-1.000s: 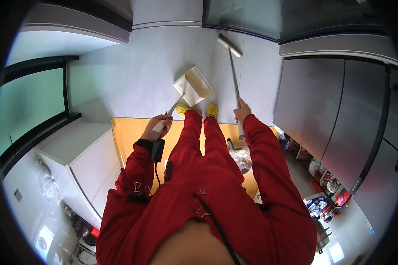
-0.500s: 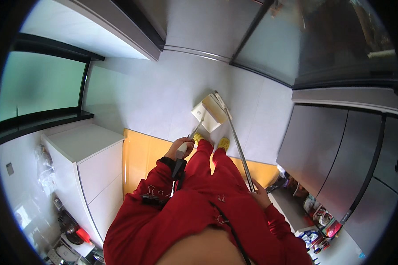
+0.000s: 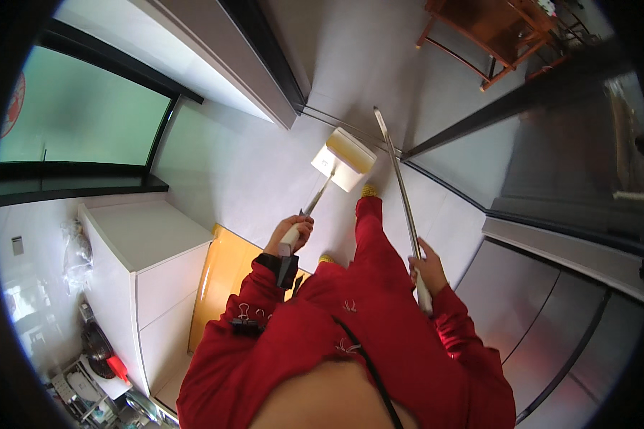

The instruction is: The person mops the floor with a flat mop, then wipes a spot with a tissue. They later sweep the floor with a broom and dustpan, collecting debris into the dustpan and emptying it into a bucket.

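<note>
My left hand (image 3: pixel 294 232) is closed around the handle of a cream-white long-handled dustpan (image 3: pixel 326 161). The dustpan's wide pan is out ahead of my feet, near the doorway; whether it touches the floor I cannot tell. My right hand (image 3: pixel 429 267) grips the pale end of a broom (image 3: pixel 401 187) with a long metal pole. Its narrow head, seen almost edge-on, points away to the right of the dustpan. Between the two tools is my yellow shoe (image 3: pixel 368 191), on a leg stretched forward.
A door track (image 3: pixel 343 121) crosses the grey floor ahead, with a dark-framed glass panel (image 3: pixel 508 154) to the right. Beyond it stands a brown wooden chair or stool (image 3: pixel 479 36). A white cabinet (image 3: pixel 168 264) is at left, grey cupboards (image 3: pixel 511 293) at right, and an orange mat (image 3: pixel 225 275) lies behind.
I have stepped forward toward the doorway, one leg ahead. The broom head has moved away from the dustpan to the right, and my right hand has come up and forward.
</note>
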### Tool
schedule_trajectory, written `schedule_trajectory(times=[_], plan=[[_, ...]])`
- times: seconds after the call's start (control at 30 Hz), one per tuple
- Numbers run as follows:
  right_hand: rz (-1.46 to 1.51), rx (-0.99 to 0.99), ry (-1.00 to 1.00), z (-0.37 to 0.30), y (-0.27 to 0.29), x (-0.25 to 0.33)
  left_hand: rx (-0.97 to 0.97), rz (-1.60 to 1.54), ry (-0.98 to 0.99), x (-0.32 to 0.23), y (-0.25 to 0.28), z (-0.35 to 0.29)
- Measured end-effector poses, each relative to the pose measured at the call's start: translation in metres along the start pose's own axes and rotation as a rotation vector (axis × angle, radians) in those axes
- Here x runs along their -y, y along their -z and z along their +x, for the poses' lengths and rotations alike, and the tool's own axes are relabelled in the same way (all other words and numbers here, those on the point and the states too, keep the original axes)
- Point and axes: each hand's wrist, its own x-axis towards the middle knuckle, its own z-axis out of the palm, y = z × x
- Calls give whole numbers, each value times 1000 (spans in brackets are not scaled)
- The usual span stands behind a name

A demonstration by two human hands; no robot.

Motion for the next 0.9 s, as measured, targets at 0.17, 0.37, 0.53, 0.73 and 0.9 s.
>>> schedule_trajectory(times=[0.17,0.37,0.53,0.73,0.9], plan=[[-150,64,67,130,0,113,-12,18,-148,-21,-69,39],[-390,142,121,268,-26,208,-87,16,-358,-52,-102,51],[-643,195,123,357,-68,228,-87,-183,-334,-106,-115,73],[-1220,460,120,329,-66,253,-110,-217,-349,-138,-117,66],[-875,537,-317,243,-10,365,-70,-240,-311,-132,-137,65]])
